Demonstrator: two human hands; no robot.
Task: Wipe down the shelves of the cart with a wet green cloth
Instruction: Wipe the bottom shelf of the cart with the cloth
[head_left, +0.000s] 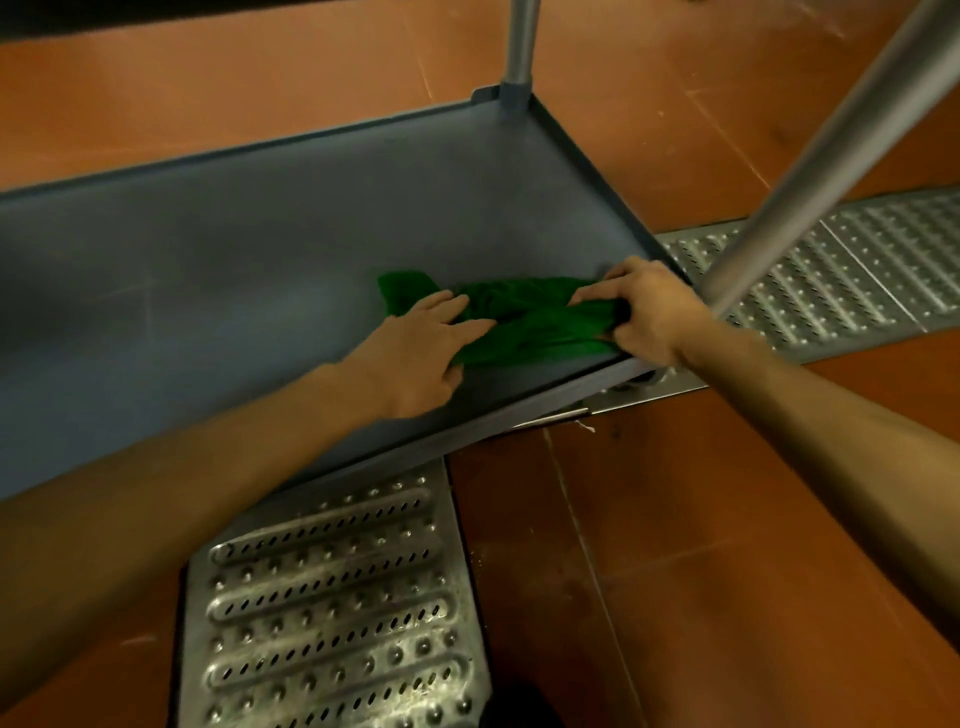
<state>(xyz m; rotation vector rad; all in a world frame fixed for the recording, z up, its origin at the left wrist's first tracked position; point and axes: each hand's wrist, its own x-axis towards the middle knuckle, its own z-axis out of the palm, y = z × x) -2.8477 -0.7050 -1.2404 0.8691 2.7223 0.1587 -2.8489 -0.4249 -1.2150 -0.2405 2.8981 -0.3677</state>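
The green cloth (524, 319) lay bunched at the near right corner of the cart's bottom shelf (260, 249). The left hand (421, 353) pressed it flat, open-palmed; the right hand (641, 312) pinched its end. Spreading it wider would likely clean more per stroke.

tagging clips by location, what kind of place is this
Probably a commercial kitchen or similar wash-down work area: red-brown floor tiles, perforated steel drain grates set into the floor, and a grey utility cart shelf on metal posts.
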